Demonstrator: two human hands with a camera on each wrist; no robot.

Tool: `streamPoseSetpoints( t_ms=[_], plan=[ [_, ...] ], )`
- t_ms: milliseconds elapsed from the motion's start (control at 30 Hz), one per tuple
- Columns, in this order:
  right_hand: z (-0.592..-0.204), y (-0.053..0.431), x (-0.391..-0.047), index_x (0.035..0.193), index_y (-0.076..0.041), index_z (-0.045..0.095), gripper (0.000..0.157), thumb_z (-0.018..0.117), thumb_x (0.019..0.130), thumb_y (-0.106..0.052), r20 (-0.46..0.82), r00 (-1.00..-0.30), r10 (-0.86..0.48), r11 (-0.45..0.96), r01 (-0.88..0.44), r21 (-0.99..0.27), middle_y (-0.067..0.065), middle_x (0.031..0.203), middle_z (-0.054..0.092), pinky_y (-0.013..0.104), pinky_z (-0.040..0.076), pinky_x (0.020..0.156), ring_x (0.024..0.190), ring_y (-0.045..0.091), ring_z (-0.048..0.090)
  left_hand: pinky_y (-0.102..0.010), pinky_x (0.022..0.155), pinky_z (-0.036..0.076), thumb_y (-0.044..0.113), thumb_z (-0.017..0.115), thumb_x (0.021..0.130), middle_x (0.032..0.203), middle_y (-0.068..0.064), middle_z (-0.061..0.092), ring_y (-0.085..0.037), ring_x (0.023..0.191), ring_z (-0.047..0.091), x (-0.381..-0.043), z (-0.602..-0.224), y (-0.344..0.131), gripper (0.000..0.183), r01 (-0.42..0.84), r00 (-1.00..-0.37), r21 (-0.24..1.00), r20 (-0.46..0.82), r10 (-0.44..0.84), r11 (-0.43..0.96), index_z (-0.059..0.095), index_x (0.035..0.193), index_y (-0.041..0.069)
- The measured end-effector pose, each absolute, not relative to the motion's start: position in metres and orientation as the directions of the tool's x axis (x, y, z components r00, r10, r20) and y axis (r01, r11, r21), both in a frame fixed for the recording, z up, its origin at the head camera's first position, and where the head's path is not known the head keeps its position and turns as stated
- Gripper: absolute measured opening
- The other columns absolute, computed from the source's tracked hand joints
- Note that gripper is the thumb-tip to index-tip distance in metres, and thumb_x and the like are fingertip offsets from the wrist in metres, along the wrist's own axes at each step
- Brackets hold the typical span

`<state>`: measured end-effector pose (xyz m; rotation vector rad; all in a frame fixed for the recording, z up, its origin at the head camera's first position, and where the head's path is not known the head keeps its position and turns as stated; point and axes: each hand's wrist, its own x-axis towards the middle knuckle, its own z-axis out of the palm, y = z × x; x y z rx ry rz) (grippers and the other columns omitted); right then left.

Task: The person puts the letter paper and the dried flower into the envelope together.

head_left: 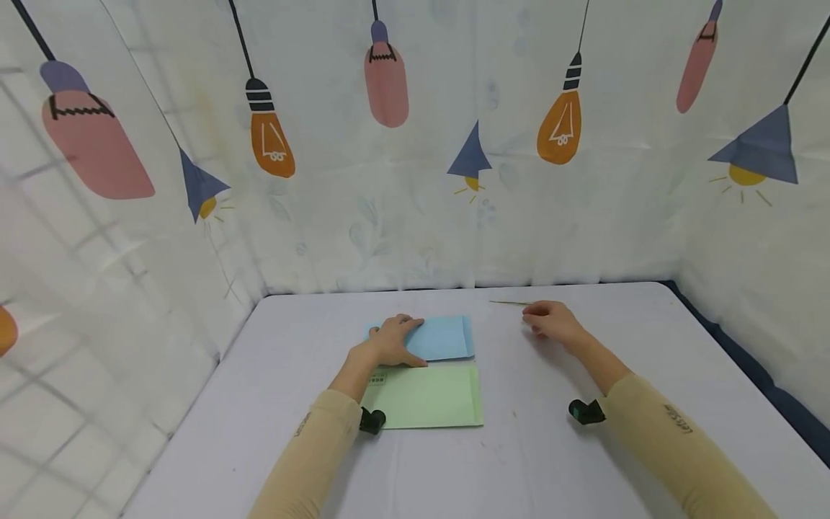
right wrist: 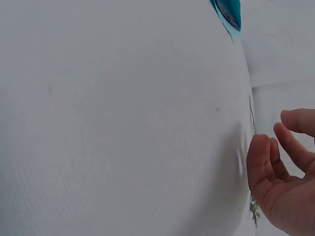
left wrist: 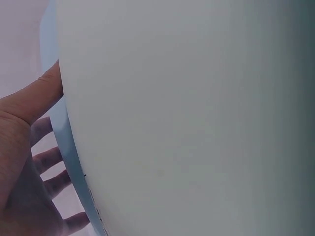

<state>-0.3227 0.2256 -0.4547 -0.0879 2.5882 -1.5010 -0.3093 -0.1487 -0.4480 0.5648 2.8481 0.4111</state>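
A light blue envelope lies flat on the table, just behind a larger pale green envelope. My left hand rests spread over the blue envelope's left part, its thumb near the seam between the two. From the left wrist, several fingers reach the blue edge, and the green envelope fills most of that view. My right hand hovers low with loosely bent fingers, thumb and forefinger apart. Close by its fingertips lies a thin stem; small green leaves show past the hand.
A white cloth covers the table. Behind it hangs a pale curtain printed with lamps and bulbs. Dark fabric runs along the right edge. Black wrist cameras sit at both sleeves. The blue envelope's end stands slightly gaping.
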Motion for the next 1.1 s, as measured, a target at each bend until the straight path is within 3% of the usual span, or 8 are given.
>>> streamPoseSetpoints(
  t_ms=[100,300,500,700,967,1100],
  plan=[
    [-0.455,0.233,-0.322,0.131,0.005,0.063,0.035,0.060,0.104,-0.018,-0.083,-0.994,-0.066,0.563,0.031,-0.826,0.018,0.117,0.063,0.032,0.052,0.075,0.087,0.024,0.060,-0.069,0.109,0.027,0.055,0.082,0.083,0.160,-0.009,0.035,-0.034,0.147,0.031,-0.309,-0.449,-0.148,0.096,0.343,-0.905,0.304,-0.145,0.399,0.889,0.037,0.161,0.022],
    [-0.453,0.245,-0.321,0.124,0.005,0.064,0.032,0.060,0.101,-0.017,0.004,-0.998,0.055,0.681,0.035,-0.731,0.027,0.120,0.062,0.042,0.050,0.080,0.102,0.037,0.060,-0.067,0.109,0.027,0.054,0.082,0.084,0.160,-0.009,0.034,-0.033,0.147,0.031,-0.310,-0.449,-0.148,0.095,0.343,-0.905,0.306,-0.145,0.399,0.888,0.036,0.161,0.022],
    [-0.456,0.253,-0.323,0.128,0.008,0.058,0.036,0.058,0.101,-0.016,0.015,-0.993,0.115,0.682,0.068,-0.729,0.033,0.122,0.058,0.049,0.049,0.084,0.108,0.045,0.057,-0.067,0.109,0.028,0.054,0.082,0.084,0.160,-0.009,0.034,-0.033,0.147,0.031,-0.310,-0.450,-0.149,0.096,0.340,-0.905,0.304,-0.151,0.397,0.890,0.036,0.161,0.022],
    [-0.459,0.257,-0.334,0.133,0.010,0.056,0.040,0.058,0.100,-0.015,0.026,-0.996,0.089,0.706,0.045,-0.707,0.037,0.128,0.055,0.056,0.047,0.092,0.116,0.049,0.053,-0.067,0.109,0.028,0.055,0.082,0.083,0.159,-0.008,0.035,-0.033,0.146,0.032,-0.310,-0.450,-0.151,0.096,0.340,-0.907,0.300,-0.145,0.395,0.891,0.037,0.161,0.022],
    [-0.468,0.263,-0.348,0.132,0.011,0.058,0.042,0.057,0.095,-0.010,0.091,-0.996,0.022,0.784,-0.040,-0.620,0.034,0.111,0.064,0.054,0.048,0.085,0.101,0.046,0.060,-0.068,0.109,0.027,0.054,0.083,0.083,0.159,-0.010,0.036,-0.034,0.146,0.032,-0.309,-0.447,-0.151,0.095,0.341,-0.907,0.312,-0.137,0.397,0.887,0.038,0.160,0.021],
    [-0.470,0.264,-0.348,0.122,0.010,0.065,0.036,0.057,0.091,-0.006,0.141,-0.990,-0.008,0.810,-0.089,-0.579,0.034,0.107,0.065,0.058,0.047,0.089,0.107,0.052,0.057,-0.068,0.108,0.027,0.053,0.083,0.083,0.159,-0.010,0.035,-0.034,0.146,0.032,-0.308,-0.448,-0.150,0.095,0.340,-0.906,0.323,-0.138,0.399,0.883,0.039,0.160,0.021]
  ],
)
